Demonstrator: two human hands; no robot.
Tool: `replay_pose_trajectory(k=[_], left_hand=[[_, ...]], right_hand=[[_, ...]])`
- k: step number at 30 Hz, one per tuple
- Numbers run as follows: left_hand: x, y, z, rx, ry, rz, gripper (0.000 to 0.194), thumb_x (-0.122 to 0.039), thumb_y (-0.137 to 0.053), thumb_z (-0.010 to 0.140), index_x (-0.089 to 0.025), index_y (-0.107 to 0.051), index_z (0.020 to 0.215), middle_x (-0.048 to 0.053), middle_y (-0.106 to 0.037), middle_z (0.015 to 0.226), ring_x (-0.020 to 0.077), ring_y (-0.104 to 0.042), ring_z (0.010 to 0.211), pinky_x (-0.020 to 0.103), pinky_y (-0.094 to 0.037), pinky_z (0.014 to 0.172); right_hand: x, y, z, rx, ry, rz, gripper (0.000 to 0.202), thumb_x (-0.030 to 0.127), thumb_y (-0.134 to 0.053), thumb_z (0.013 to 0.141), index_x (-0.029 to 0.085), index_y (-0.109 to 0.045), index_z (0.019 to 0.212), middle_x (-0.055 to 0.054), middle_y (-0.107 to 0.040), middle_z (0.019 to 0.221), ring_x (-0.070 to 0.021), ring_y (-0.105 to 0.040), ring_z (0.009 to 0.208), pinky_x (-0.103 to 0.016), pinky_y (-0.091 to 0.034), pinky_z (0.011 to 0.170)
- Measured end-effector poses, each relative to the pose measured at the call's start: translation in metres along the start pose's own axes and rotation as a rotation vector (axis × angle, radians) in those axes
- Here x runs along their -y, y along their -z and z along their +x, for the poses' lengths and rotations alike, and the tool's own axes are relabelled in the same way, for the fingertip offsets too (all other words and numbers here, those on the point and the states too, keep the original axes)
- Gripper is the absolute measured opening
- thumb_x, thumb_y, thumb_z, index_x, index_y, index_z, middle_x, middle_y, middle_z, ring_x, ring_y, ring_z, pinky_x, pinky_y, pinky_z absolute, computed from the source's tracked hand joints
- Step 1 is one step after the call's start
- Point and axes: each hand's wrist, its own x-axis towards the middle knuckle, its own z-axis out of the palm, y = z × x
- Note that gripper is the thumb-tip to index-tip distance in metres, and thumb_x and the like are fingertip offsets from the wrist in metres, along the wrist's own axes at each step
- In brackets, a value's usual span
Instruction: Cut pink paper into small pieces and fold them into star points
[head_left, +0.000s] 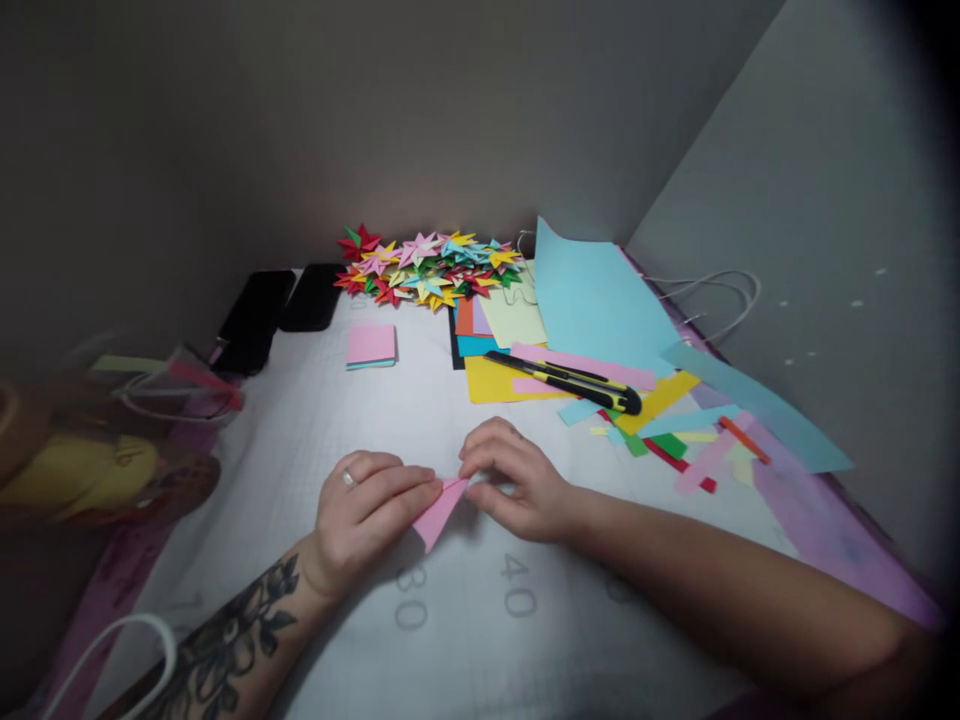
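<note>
A folded piece of pink paper (441,518) is held between my two hands, low over the white gridded sheet (315,420). My left hand (371,505) grips its left side, the fingers laid over the upper edge. With thumb and fingertips my right hand (517,480) pinches the paper's upper right corner. Part of the paper is hidden under the left fingers. Just beyond the hands lies a small stack of square papers (371,344), pink on top with light blue beneath.
Folded paper stars (427,265) pile up at the back. A cutter knife (570,380) rests on coloured sheets, with paper scraps (675,440) and a large light-blue sheet (600,290) at right. Two black phones (311,297) lie back left; a white cable (150,625) loops front left.
</note>
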Motion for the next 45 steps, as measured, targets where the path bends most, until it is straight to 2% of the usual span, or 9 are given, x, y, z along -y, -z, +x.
replay_pose_trajectory(k=[4,7,16,20,23,30,34,39,45], left_hand=[[0.001,-0.005,-0.002,-0.029,0.077,-0.083,0.019,-0.014,-0.055,0.088,-0.021,-0.065,0.102,0.004,-0.071,0.089,0.0164,-0.06,0.08,0.032,-0.05,0.07],[0.002,-0.011,0.0,0.0,0.17,-0.19,0.017,-0.011,-0.058,0.085,-0.02,-0.066,0.098,0.005,-0.071,0.086,0.0157,-0.062,0.079,0.031,-0.05,0.07],[-0.005,-0.021,0.01,0.072,0.635,-0.392,0.009,-0.022,-0.063,0.083,-0.021,-0.072,0.082,0.002,-0.069,0.076,0.0139,-0.063,0.071,0.025,-0.05,0.061],[-0.006,-0.025,0.011,0.108,0.748,-0.435,0.009,-0.026,-0.066,0.081,-0.02,-0.072,0.08,0.002,-0.068,0.075,0.013,-0.062,0.068,0.024,-0.048,0.058],[-0.006,-0.026,0.011,0.119,0.772,-0.437,0.01,-0.027,-0.066,0.081,-0.02,-0.072,0.08,0.002,-0.068,0.075,0.0134,-0.062,0.068,0.024,-0.048,0.058],[-0.006,-0.026,0.01,0.152,0.733,-0.479,0.01,-0.024,-0.062,0.083,-0.019,-0.071,0.083,0.004,-0.068,0.081,0.0151,-0.063,0.076,0.026,-0.05,0.063],[-0.007,-0.027,0.01,0.161,0.722,-0.497,0.008,-0.024,-0.062,0.083,-0.018,-0.067,0.08,0.004,-0.067,0.083,0.0153,-0.063,0.078,0.029,-0.051,0.069],[-0.008,-0.029,0.01,0.147,0.717,-0.489,0.01,-0.023,-0.061,0.083,-0.018,-0.065,0.075,0.003,-0.067,0.077,0.0145,-0.062,0.073,0.027,-0.05,0.064],[-0.01,-0.028,0.008,0.195,0.681,-0.463,0.012,-0.026,-0.06,0.084,-0.018,-0.064,0.077,0.003,-0.066,0.077,0.0144,-0.061,0.073,0.028,-0.049,0.063]], right_hand=[[0.0,-0.001,0.0,-0.006,-0.022,0.036,0.009,0.014,-0.056,0.083,0.021,-0.055,0.089,-0.006,-0.058,0.09,-0.0185,-0.055,0.087,-0.036,-0.048,0.077],[0.0,-0.001,0.0,-0.011,-0.038,0.024,0.009,0.013,-0.054,0.084,0.021,-0.056,0.088,-0.007,-0.057,0.091,-0.0181,-0.056,0.087,-0.035,-0.049,0.077],[-0.004,-0.004,-0.001,-0.027,-0.043,-0.096,0.012,0.015,-0.059,0.083,0.022,-0.061,0.093,-0.006,-0.059,0.089,-0.0183,-0.057,0.085,-0.035,-0.049,0.076],[-0.008,-0.005,0.0,-0.037,-0.037,-0.057,0.013,0.012,-0.057,0.085,0.022,-0.06,0.093,-0.004,-0.065,0.085,-0.0171,-0.059,0.082,-0.035,-0.048,0.077],[-0.009,-0.005,0.0,-0.05,-0.091,-0.016,0.011,0.012,-0.057,0.085,0.022,-0.061,0.089,-0.003,-0.067,0.08,-0.0161,-0.059,0.078,-0.034,-0.048,0.076],[-0.005,-0.005,0.0,-0.049,-0.292,0.005,0.006,0.015,-0.06,0.082,0.021,-0.058,0.082,-0.002,-0.061,0.076,-0.0146,-0.057,0.076,-0.024,-0.048,0.059],[-0.004,-0.007,0.0,-0.043,-0.317,0.02,0.008,0.014,-0.06,0.079,0.021,-0.056,0.08,-0.001,-0.058,0.075,-0.0137,-0.057,0.073,-0.022,-0.048,0.057],[-0.001,-0.01,-0.002,-0.024,-0.315,0.035,0.012,0.011,-0.058,0.077,0.022,-0.054,0.083,-0.001,-0.056,0.079,-0.0133,-0.056,0.074,-0.022,-0.049,0.059],[0.0,-0.012,-0.003,-0.043,-0.334,0.055,0.014,0.01,-0.056,0.076,0.022,-0.051,0.081,0.0,-0.055,0.077,-0.0126,-0.055,0.072,-0.021,-0.047,0.056]])
